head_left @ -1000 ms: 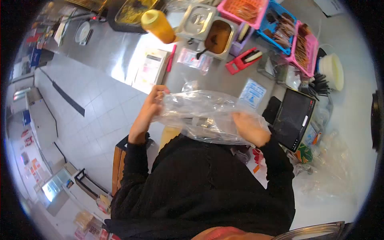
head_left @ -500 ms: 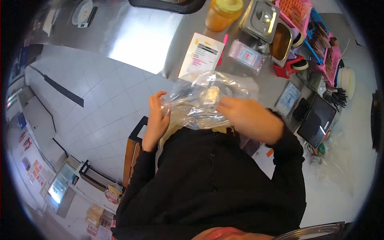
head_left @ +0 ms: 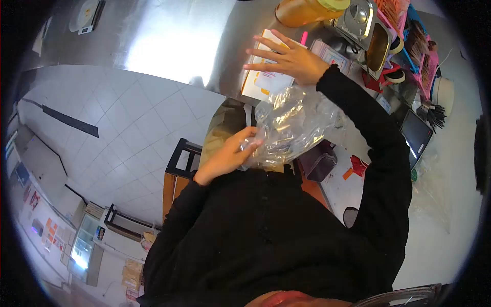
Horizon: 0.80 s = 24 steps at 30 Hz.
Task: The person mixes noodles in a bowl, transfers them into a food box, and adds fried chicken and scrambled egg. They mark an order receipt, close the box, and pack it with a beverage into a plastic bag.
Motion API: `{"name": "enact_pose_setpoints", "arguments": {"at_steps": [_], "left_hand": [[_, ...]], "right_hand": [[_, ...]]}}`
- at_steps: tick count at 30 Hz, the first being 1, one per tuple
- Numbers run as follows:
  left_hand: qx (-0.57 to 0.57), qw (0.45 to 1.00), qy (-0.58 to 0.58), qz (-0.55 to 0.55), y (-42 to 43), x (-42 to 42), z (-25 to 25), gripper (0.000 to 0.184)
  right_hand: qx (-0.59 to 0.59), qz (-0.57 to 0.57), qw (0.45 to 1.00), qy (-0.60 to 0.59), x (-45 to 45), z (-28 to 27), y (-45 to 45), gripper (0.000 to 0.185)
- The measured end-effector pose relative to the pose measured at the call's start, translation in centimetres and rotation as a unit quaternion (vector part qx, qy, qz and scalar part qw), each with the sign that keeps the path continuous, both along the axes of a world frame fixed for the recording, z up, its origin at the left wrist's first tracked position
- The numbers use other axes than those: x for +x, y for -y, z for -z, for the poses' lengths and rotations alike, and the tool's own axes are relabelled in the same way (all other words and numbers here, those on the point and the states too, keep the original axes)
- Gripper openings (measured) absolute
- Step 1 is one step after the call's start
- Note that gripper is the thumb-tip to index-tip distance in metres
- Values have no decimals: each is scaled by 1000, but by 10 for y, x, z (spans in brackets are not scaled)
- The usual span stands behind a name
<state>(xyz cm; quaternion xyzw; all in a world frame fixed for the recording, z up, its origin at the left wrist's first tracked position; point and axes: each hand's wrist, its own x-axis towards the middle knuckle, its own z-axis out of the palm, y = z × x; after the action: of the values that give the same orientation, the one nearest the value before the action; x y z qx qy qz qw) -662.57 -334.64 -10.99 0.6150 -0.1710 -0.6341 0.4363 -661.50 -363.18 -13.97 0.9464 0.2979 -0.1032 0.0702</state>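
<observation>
A crumpled clear plastic bag hangs in front of my body, its left edge pinched in my left hand. Over a white and yellow box on the steel counter, my right hand is spread with its fingers apart and pointing left. Nothing shows in that hand, and it covers part of the box. Just beyond it a pink marker and a pack with pink print lie on the counter.
An orange squeeze bottle and a lidded metal container stand at the counter's far side. Baskets, a red tape dispenser and a tablet are on the right. A black-framed stool stands at lower left.
My right hand has let go of the bag and moved up over the box, its fingers now spread. My left hand has kept the bag and moved lower and to the right. The view has shifted.
</observation>
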Motion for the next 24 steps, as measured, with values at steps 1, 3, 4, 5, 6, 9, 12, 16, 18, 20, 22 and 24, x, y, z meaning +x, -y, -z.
{"name": "enact_pose_setpoints", "arguments": {"at_steps": [1,3,4,5,6,9,12,16,18,20,22,24], "left_hand": [[33,998,-51,-16,-2,2,1,25],[80,982,-154,-69,-6,5,6,22],[45,984,-129,-115,-14,-4,22,17],[52,979,-152,-129,-19,-6,30,18],[59,972,-175,-142,-24,-4,38,18],[95,962,-167,-194,-33,10,55,21],[133,952,-88,-260,-26,35,53,23],[122,937,-48,-323,-1,63,29,25],[42,931,-94,-350,10,73,31,25],[-8,917,-90,-389,21,87,29,26],[-29,894,-39,-445,35,105,15,28],[-53,905,-3,-421,38,120,2,35]], "right_hand": [[53,16,998,-12,1,6,1,88],[153,47,986,-34,5,19,7,91],[174,62,983,-20,7,16,6,93],[196,78,978,-7,10,13,5,94],[217,92,972,6,13,8,4,96],[243,170,949,107,20,-29,-7,97],[366,278,881,115,15,-73,-17,101],[518,372,767,71,-6,-69,-47,109],[534,384,752,38,-21,-48,-62,111],[489,406,771,-49,-38,-30,-69,110],[417,433,792,-110,-56,-21,-68,108],[311,432,840,-101,-74,-22,-68,107]]}}
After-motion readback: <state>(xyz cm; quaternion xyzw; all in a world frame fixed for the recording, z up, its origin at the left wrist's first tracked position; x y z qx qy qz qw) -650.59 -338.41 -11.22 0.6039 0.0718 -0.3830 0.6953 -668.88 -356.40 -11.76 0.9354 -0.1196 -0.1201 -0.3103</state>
